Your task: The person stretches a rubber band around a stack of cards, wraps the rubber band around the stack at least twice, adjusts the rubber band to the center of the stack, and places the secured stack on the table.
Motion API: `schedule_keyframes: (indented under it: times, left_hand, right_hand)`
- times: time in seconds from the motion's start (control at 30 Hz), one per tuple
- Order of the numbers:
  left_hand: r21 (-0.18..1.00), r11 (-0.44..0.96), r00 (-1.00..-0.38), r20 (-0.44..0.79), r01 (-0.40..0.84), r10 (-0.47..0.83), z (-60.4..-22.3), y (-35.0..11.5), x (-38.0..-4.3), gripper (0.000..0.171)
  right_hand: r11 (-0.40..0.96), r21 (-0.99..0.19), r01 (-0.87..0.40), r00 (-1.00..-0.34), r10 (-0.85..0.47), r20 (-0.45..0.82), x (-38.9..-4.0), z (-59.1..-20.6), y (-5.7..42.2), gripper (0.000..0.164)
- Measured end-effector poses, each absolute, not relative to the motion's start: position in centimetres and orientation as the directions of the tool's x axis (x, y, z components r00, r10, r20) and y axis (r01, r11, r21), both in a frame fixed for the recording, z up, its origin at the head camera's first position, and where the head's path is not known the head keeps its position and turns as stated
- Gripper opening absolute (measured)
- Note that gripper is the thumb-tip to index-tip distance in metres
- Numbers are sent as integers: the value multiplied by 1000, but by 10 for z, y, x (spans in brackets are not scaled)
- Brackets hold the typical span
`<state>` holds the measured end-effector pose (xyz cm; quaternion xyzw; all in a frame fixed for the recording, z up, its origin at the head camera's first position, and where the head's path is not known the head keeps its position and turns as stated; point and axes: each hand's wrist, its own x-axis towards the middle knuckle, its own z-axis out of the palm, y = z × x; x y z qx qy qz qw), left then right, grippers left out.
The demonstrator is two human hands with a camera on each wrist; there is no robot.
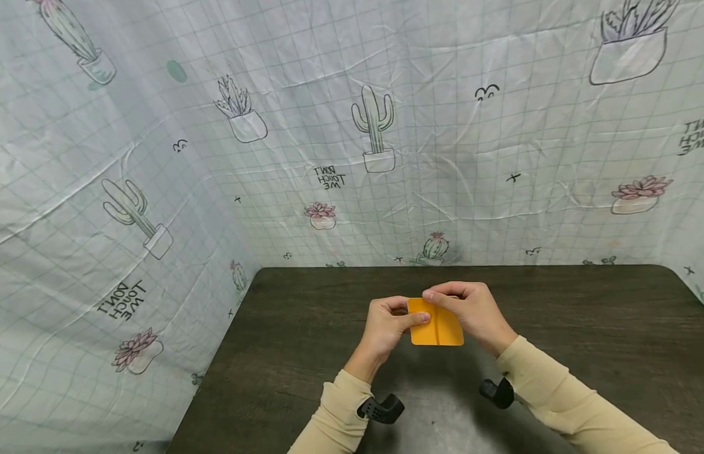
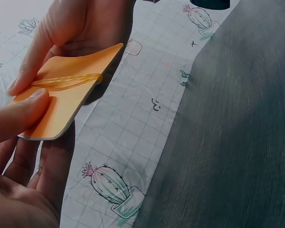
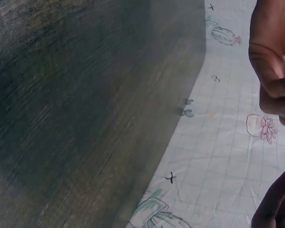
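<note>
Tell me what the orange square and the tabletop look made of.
Orange square: likely paper or thin card, matte; it carries a raised centre fold and bends in the fingers. Tabletop: dark wood or wood-look laminate, with visible grain and a dull sheen.

I think I am looking into a small made-up work corner, not a real room. A dark wooden table (image 1: 584, 328) stands there. A white cloth (image 1: 306, 94) with little squares, cactus pictures and the words "don't touch me" hangs behind it and on both sides.
</note>
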<state>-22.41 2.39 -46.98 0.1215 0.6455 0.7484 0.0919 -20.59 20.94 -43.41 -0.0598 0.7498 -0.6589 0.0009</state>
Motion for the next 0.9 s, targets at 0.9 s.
schedule_keyframes:
  times: [0.9]
  left_hand:
    - [988,-152,-977,6,-27,212,-482,16,-226,18]
  right_hand:
    - [41,-999,-26,-986,-168,19,-197,-455,231,38]
